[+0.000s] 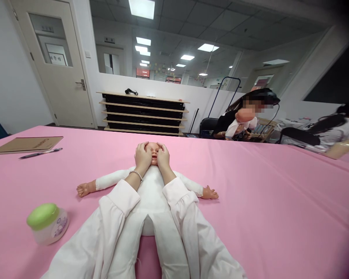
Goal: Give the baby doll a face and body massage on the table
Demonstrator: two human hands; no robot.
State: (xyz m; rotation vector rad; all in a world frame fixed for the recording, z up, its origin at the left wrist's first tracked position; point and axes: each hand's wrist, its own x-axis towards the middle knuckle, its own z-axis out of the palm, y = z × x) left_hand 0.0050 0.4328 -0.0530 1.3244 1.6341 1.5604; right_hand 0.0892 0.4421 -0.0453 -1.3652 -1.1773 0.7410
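A baby doll (151,193) with a white cloth body lies on its back on the pink-covered table, its arms spread to both sides. My left hand (143,156) is cupped over one side of the doll's head, fingers curved along the cheek and temple. On the opposite cheek, my right hand (163,157) rests in the same way. Between the two hands the doll's nose, mouth and part of its eyes show. A beaded bracelet circles my left wrist. My white sleeves lie over the doll's body and legs.
A cream jar (48,223) with a green lid stands at the near left. Behind it lie a pen (40,154) and a brown notebook (26,144). Beyond the pink table cover (264,201), a person (235,120) holds another doll. A low shelf (144,112) stands by the wall.
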